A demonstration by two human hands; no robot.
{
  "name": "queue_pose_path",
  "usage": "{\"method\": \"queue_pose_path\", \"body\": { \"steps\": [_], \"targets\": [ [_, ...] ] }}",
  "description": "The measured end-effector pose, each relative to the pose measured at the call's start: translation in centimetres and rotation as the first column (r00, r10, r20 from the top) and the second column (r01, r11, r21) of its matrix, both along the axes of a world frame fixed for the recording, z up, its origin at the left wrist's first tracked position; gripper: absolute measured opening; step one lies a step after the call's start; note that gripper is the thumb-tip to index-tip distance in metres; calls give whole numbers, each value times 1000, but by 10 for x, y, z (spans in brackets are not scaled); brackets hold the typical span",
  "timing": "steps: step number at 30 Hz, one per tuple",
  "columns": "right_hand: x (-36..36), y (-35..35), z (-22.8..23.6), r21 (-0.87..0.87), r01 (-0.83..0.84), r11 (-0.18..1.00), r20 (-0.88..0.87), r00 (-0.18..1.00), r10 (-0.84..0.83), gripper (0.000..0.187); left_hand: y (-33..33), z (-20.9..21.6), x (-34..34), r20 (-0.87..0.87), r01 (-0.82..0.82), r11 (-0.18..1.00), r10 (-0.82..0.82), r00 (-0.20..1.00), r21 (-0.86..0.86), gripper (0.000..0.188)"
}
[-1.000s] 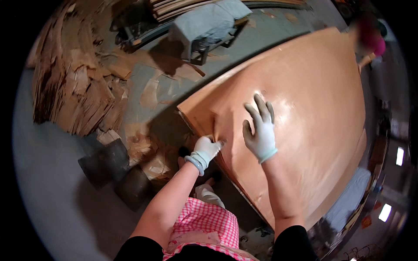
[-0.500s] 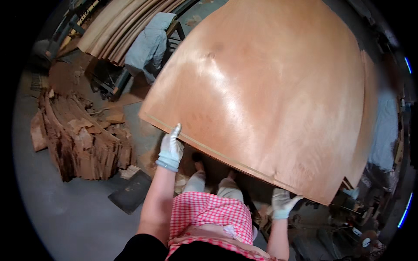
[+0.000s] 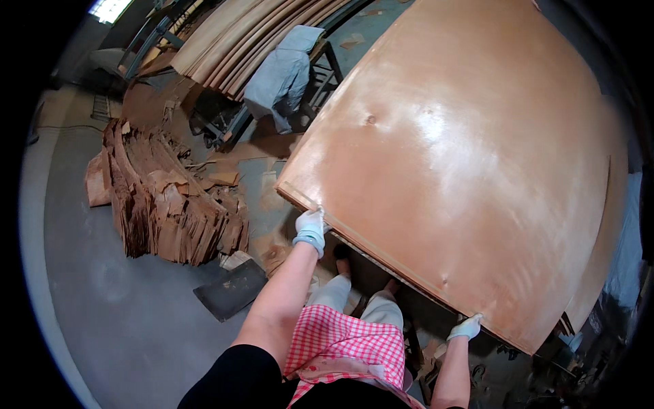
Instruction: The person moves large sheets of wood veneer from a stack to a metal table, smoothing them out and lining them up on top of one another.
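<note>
A large reddish-brown plywood sheet (image 3: 470, 157), glossy and slightly curved, fills the centre and right in front of me. Layered edges show under its near left corner. My left hand (image 3: 311, 225), in a white glove, is closed on the near edge close to that corner, with the fingers partly hidden. Further right along the same edge, my right hand (image 3: 466, 327), also gloved, has its fingertips closed at the rim, close to the near right corner. Another brown sheet (image 3: 594, 252) juts out beneath the right side.
To the left, a ragged bundle of broken veneer strips (image 3: 170, 198) lies on the floor beside a dark flat panel (image 3: 231, 290). Beyond it, a rack holds curved stacked sheets (image 3: 262, 41) next to a draped grey cloth (image 3: 281, 78). Plastic sheeting (image 3: 625, 245) hangs at right.
My right hand, earlier with its thumb spread, has closed at the sheet's edge. My left thumb no longer points up. The view has swung left, so everything appears further right.
</note>
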State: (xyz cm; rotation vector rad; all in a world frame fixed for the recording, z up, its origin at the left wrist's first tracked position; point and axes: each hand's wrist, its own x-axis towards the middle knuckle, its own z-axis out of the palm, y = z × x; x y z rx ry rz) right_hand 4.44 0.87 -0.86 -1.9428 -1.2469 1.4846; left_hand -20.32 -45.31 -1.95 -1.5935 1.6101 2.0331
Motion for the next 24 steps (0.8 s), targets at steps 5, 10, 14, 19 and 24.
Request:
{"method": "queue_pose_path", "body": {
  "steps": [5, 10, 14, 19, 24],
  "targets": [
    [-1, 21, -17, -72, 11, 997, -193, 981, -25, 40, 8, -1, 6, 120, 137, 978, -119, 986, -160, 30],
    [-3, 30, -20, -261, -63, 963, -239, 971, -1, 51, 8, 22, 1, 236, 205, 963, -161, 958, -176, 37],
    [7, 45, -29, -285, -81, 955, -273, 962, 0, 48, 9, 19, -6, 209, 98, 995, -91, 974, -22, 31],
    [-1, 29, 18, -600, -114, 792, -47, 993, 108, 47, 1, 21, -1, 192, 139, 989, -147, 970, 51, 37],
    [-115, -122, 89, -521, -840, 154, -156, 271, 950, 36, -21, 10, 11, 308, 644, 723, -572, 761, -250, 48]
  ]
}}
